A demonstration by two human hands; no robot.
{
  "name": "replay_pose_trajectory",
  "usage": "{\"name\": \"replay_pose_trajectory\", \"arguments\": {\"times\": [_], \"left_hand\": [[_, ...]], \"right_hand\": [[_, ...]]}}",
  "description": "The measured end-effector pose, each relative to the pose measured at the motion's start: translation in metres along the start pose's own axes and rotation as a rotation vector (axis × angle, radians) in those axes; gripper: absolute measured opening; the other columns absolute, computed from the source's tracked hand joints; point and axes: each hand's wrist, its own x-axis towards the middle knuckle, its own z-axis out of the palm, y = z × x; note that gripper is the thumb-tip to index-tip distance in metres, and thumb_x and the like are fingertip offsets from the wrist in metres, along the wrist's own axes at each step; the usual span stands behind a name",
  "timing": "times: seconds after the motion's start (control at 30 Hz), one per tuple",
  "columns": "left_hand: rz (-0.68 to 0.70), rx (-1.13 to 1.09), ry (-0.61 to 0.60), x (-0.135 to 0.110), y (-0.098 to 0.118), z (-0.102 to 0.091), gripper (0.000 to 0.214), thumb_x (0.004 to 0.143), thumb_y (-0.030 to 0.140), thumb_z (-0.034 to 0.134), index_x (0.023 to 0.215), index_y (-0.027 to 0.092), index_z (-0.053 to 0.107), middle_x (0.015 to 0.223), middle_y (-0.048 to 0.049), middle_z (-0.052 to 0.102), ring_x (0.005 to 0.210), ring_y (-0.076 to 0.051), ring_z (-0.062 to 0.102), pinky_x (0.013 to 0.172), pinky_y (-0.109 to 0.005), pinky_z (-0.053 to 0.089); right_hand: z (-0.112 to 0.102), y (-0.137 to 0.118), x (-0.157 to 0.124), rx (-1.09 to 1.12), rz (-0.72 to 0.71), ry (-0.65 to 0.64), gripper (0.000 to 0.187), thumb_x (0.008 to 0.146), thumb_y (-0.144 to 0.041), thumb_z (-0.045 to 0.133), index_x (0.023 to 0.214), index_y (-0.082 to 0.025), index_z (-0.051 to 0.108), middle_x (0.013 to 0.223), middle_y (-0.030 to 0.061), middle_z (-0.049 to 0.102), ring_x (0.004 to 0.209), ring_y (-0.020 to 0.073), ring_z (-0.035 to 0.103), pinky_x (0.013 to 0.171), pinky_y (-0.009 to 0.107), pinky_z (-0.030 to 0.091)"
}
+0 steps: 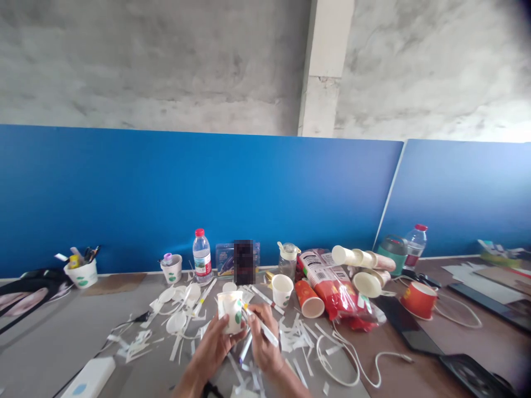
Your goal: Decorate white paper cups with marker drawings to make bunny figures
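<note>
The left hand [213,338] wraps a white paper cup [229,305], leaf-printed in green, above the grey tabletop [37,337], partly hiding its wall; the right hand [262,342] pinches a slim white marker [269,335], its tip hard to make out; thin paper strips [292,336] lie scattered; a dark upright object [244,262] is pixelated.

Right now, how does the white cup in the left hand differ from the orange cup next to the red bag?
The white cup is white with green print; the orange cup is orange outside. The white cup is held roughly upright in the left hand; the orange cup lies on its side, mouth toward the camera, not held. Both are handleless cups.
</note>
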Motion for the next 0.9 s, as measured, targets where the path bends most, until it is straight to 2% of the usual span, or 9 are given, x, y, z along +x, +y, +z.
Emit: {"name": "replay_pose_trajectory", "arguments": {"times": [0.17,0.27,0.37,0.5,0.63,0.9], "left_hand": [[0.02,0.003,-0.04,-0.001,0.002,0.001,0.075,0.072,0.04,0.098,0.139,0.019,0.07,0.099,-0.0106,0.084,0.088,-0.029,0.079,0.094,-0.049,0.063],[0.026,0.004,-0.018,0.0,0.001,0.0,0.066,0.071,0.041,0.098,0.128,0.019,0.076,0.096,-0.0109,0.083,0.087,-0.03,0.08,0.092,-0.051,0.063],[0.012,-0.02,0.012,0.002,0.0,-0.003,0.051,0.07,0.038,0.098,0.111,0.016,0.08,0.095,-0.0116,0.084,0.086,-0.03,0.08,0.087,-0.048,0.065],[-0.028,-0.065,-0.008,0.003,0.0,-0.006,0.038,0.072,0.036,0.096,0.098,0.013,0.08,0.091,-0.0118,0.083,0.082,-0.028,0.079,0.079,-0.043,0.066],[-0.071,-0.102,-0.03,0.001,0.003,-0.006,0.03,0.079,0.032,0.091,0.096,0.011,0.08,0.088,-0.0113,0.082,0.082,-0.028,0.079,0.08,-0.042,0.065],[-0.124,-0.144,-0.088,0.006,0.007,-0.015,0.026,0.084,0.031,0.088,0.1,0.012,0.082,0.096,-0.0141,0.085,0.093,-0.031,0.08,0.096,-0.05,0.061]], "right_hand": [[0.001,0.0,0.0,0.009,0.011,0.0,0.036,0.104,-0.05,0.053,0.087,-0.028,0.076,0.073,0.0018,0.073,0.067,0.0241,0.07,0.061,0.035,0.055],[-0.001,-0.001,-0.001,0.008,0.033,-0.025,0.04,0.104,-0.053,0.049,0.088,-0.03,0.077,0.073,0.0043,0.074,0.068,0.0271,0.071,0.062,0.039,0.055],[-0.001,0.0,-0.001,0.011,0.064,-0.017,0.039,0.104,-0.055,0.05,0.091,-0.032,0.078,0.078,0.0065,0.076,0.072,0.0281,0.071,0.065,0.041,0.055],[-0.001,0.008,-0.001,0.007,0.044,0.007,0.041,0.104,-0.056,0.052,0.087,-0.028,0.077,0.075,0.0026,0.075,0.069,0.0245,0.069,0.066,0.036,0.052],[-0.001,0.012,0.0,0.01,0.06,0.021,0.044,0.105,-0.057,0.052,0.086,-0.025,0.076,0.072,0.0004,0.072,0.067,0.0212,0.065,0.067,0.033,0.05],[-0.001,0.005,-0.002,0.026,0.053,0.001,0.049,0.108,-0.058,0.046,0.087,-0.025,0.075,0.075,0.0007,0.072,0.069,0.0189,0.065,0.067,0.031,0.05]]}}
